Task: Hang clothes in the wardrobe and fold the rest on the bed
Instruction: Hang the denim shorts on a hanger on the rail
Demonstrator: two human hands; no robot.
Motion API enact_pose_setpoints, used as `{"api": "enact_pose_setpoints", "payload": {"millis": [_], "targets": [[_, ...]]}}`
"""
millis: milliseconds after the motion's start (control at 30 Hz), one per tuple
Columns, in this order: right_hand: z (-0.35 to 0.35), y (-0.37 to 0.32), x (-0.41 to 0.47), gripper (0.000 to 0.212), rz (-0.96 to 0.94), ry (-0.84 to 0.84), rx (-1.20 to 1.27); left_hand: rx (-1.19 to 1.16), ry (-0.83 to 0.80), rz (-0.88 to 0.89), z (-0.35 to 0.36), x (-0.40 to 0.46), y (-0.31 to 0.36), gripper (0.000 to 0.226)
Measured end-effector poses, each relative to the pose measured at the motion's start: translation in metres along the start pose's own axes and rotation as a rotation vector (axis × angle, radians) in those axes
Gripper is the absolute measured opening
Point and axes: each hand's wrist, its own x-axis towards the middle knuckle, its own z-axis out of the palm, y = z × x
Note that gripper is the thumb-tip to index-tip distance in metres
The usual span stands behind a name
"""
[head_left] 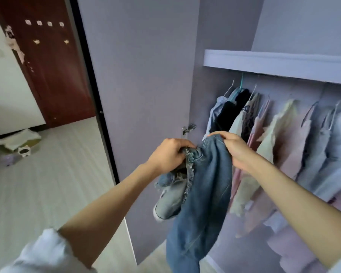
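White rolled sleeve (45, 251) nearest. Left hand (168, 154) grips frayed hem, right hand (231, 146) pinches fold of jeans (203, 194); long axis hangs down; right nearer hanging clothes (280, 138) under wardrobe shelf (274, 62).

Hung clothes (280, 138) crowd the rail; gap beside door (146, 75).

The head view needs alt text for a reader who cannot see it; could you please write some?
Both hands, left hand and right hand, grip blue jeans in front of an open wardrobe, where clothes on hangers hang below a shelf. A dark red door stands at left.
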Motion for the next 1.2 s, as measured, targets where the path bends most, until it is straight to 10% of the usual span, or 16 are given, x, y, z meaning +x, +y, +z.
{"api": "enact_pose_setpoints", "payload": {"millis": [133,233,300,567,833,1033,1200], "targets": [[-0.033,0.023,-0.017,0.024,-0.142,0.314,-0.306,0.024,-0.124,-0.166,0.014,0.039,0.029,0.034],[-0.037,0.041,-0.046,0.031,-0.229,0.177,-0.445,-0.051,-0.094,-0.215,0.033,0.063,0.051,0.026],[-0.034,0.046,-0.058,0.039,-0.177,0.056,-0.450,-0.114,-0.073,-0.197,0.043,0.072,0.069,0.018],[-0.075,0.057,-0.062,0.027,0.015,0.487,-0.872,-0.285,0.001,-0.044,0.054,0.082,0.102,0.013],[-0.161,0.055,-0.096,0.044,0.289,0.489,-1.124,-0.316,0.136,-0.342,0.035,0.087,0.042,0.018],[-0.175,0.015,-0.094,0.021,0.379,0.228,-1.264,-0.251,0.001,-0.254,0.031,0.083,0.026,0.019],[-0.171,-0.004,-0.096,0.029,0.091,0.665,-1.026,-0.077,-0.452,0.005,0.031,0.079,0.034,0.027]]}}
